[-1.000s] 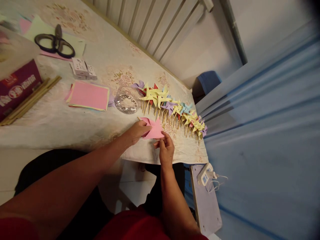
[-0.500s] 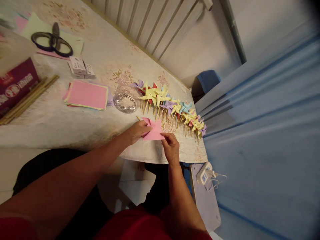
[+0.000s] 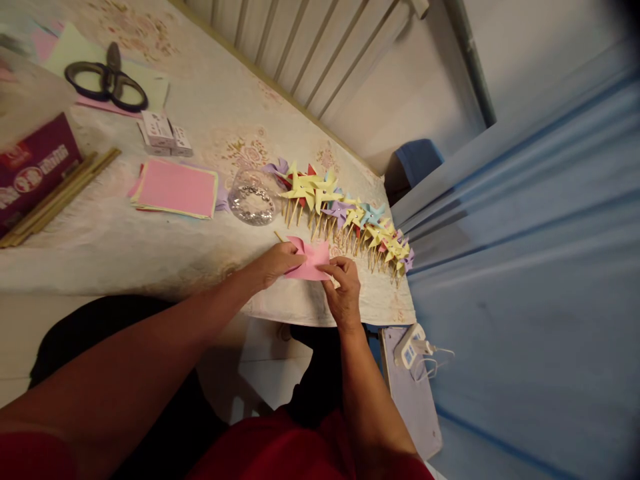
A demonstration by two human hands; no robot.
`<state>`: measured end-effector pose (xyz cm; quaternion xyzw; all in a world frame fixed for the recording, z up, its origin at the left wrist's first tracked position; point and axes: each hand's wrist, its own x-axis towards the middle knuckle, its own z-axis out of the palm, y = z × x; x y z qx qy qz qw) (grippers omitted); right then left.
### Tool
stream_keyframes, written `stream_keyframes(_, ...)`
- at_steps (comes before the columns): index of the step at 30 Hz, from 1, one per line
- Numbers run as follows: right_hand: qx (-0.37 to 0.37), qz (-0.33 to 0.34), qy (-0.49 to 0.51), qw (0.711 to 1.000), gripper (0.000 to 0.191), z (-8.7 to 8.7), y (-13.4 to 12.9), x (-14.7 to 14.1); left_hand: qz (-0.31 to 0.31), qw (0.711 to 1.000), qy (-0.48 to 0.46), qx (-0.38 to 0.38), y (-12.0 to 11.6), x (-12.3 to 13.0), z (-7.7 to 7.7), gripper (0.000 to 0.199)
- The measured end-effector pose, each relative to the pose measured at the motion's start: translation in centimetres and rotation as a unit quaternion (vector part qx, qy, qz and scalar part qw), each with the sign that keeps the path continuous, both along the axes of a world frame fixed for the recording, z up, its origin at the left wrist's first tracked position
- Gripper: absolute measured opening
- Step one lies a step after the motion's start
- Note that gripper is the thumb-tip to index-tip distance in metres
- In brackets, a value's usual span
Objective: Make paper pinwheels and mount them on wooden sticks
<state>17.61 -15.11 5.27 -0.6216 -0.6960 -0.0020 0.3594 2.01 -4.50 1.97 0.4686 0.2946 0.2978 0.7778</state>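
Observation:
A pink paper sheet [image 3: 314,257] with a curled corner is held between both hands over the near edge of the table. My left hand [image 3: 279,262] pinches its left side, thumb on top, and a thin stick [image 3: 279,237] pokes out beyond those fingers. At the lower right corner, my right hand [image 3: 343,287] grips the sheet between thumb and fingers. Just beyond stands a row of finished paper pinwheels [image 3: 340,212] in yellow, purple, blue and red. A clear round container [image 3: 253,203] of small shiny pins lies left of them.
On the floral tablecloth [image 3: 185,267] are a stack of coloured paper [image 3: 176,188], small white boxes [image 3: 165,133], scissors [image 3: 107,81], wooden sticks [image 3: 60,198] and a purple box [image 3: 37,170]. A power strip [image 3: 410,345] rests on a stool to the right.
My right thumb and fingers have shifted slightly inward over the sheet's right edge, and that side of the paper looks more lifted. My left hand keeps its hold.

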Motion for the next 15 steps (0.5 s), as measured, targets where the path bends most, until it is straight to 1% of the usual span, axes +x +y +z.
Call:
stream_keyframes(5, -0.031, -0.014, 0.016, 0.999, 0.016, -0.13, 0.12, 0.01, -0.026, 0.999, -0.031, -0.021, -0.05, 0.00, 0.63, 0.007)
stream_keyframes(8, -0.036, -0.023, 0.026, 0.999, 0.014, -0.39, -0.01, -0.20, -0.032, 0.999, -0.022, -0.032, -0.05, -0.04, 0.85, 0.006)
stream_keyframes(10, -0.028, -0.035, 0.013, 0.999, 0.015, -0.57, -0.18, -0.41, -0.036, 0.999, -0.020, -0.034, -0.05, -0.09, 0.90, 0.005)
stream_keyframes(12, -0.005, -0.050, -0.015, 0.999, 0.017, -0.72, -0.41, -0.64, -0.036, 0.999, -0.021, -0.030, -0.08, -0.13, 0.88, 0.004)
stream_keyframes(15, 0.031, -0.067, -0.058, 0.996, 0.019, -0.86, -0.78, -0.91, -0.014, 1.000, -0.015, -0.011, -0.10, -0.10, 0.72, 0.005)
